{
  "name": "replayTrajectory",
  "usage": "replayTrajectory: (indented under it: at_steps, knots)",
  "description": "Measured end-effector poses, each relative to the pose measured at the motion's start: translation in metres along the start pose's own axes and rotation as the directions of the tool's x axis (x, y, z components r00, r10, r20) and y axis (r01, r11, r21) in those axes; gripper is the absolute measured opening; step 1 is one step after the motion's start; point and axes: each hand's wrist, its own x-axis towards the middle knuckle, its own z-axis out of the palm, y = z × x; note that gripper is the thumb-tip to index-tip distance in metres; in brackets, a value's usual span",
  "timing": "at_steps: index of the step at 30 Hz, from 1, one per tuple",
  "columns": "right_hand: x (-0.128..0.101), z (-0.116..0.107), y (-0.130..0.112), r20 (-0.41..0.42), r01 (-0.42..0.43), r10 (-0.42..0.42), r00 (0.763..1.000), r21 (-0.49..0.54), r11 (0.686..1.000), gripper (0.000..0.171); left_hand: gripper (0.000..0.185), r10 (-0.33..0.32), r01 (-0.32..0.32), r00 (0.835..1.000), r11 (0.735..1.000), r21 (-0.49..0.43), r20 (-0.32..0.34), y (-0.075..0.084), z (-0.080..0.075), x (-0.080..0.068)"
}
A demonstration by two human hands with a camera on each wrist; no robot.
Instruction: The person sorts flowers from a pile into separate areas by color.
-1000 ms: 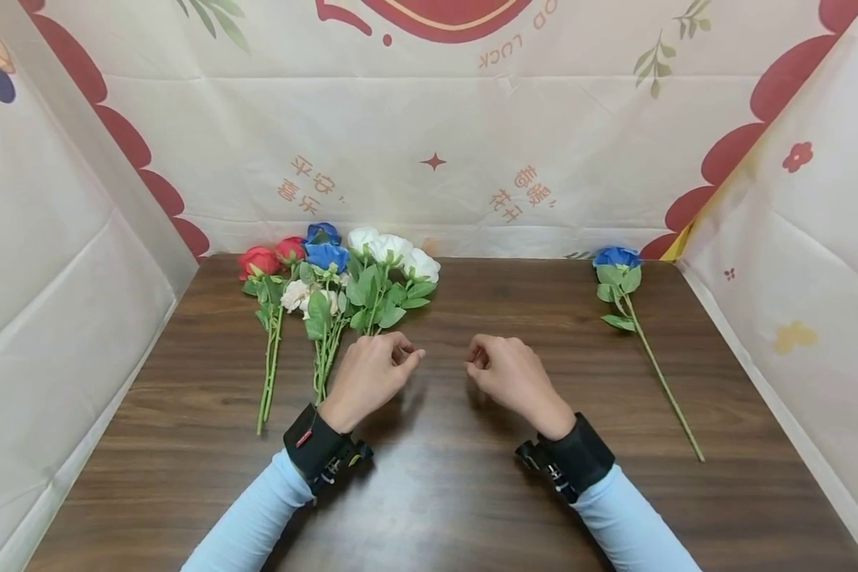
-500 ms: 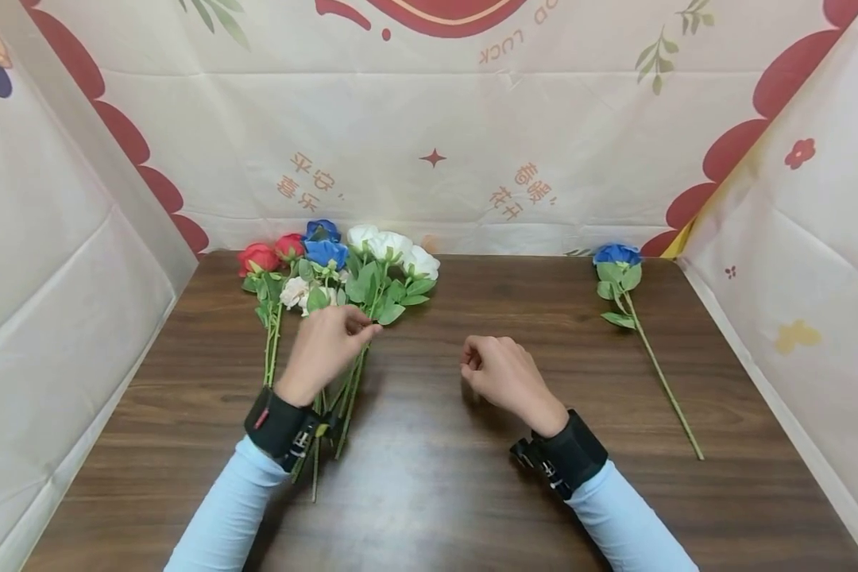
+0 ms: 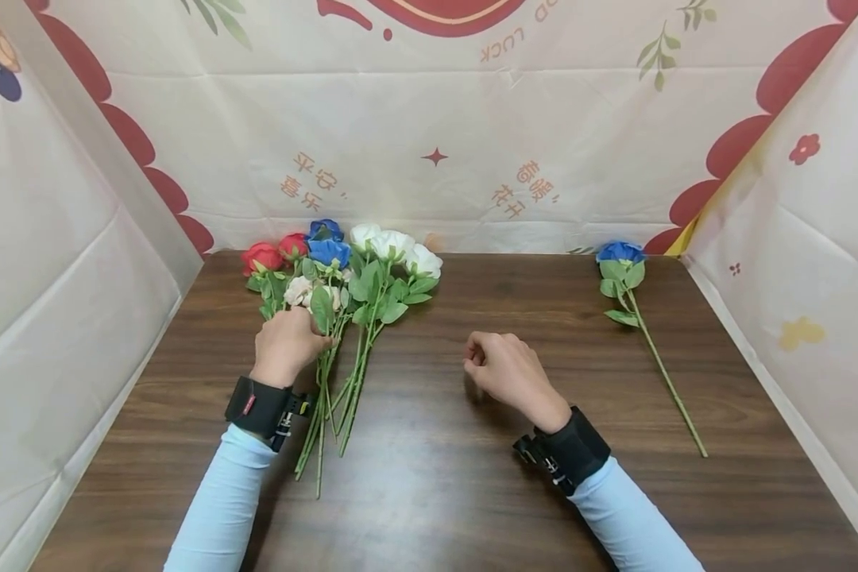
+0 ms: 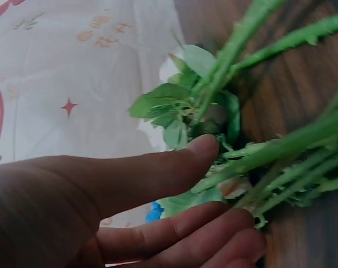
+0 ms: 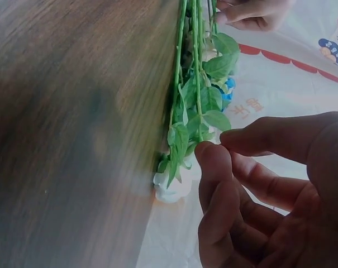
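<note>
My left hand (image 3: 286, 343) is over the stems of the red roses (image 3: 263, 258), beside the stems (image 3: 323, 389) of the blue (image 3: 327, 253) and cream flowers (image 3: 299, 291). In the left wrist view the thumb (image 4: 174, 162) and fingers (image 4: 196, 240) are apart, with green stems (image 4: 291, 148) just beyond and between them; no grip shows. A group of white flowers (image 3: 392, 245) lies to the right of that hand. My right hand (image 3: 504, 367) hovers near the middle of the table, fingers loosely bent, thumb near the index fingertip, holding nothing.
A single blue rose (image 3: 620, 253) with a long stem lies at the right of the brown wooden table (image 3: 429, 492). Printed cloth walls (image 3: 429, 119) stand behind the table and on both sides.
My left hand has moved left, from beside the white flowers' stems to over the red roses' stems, uncovering the stems in the middle. The right hand has hardly moved.
</note>
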Motion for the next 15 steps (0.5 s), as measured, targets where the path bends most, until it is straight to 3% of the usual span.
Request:
replayTrajectory:
  at_steps: [8, 15]
  knots:
    - [0.0, 0.005, 0.0003, 0.013, -0.01, 0.011, 1.0, -0.021, 1.0, 0.003, 0.055, 0.011, -0.011, 1.0, 1.0, -0.023, 0.024, -0.0004, 0.0084, -0.0001]
    - [0.0014, 0.0058, 0.0017, 0.011, -0.009, 0.01, 1.0, -0.023, 1.0, 0.007, 0.053, 0.104, -0.107, 0.993, 0.992, -0.068, -0.059, 0.0003, -0.0002, -0.0022]
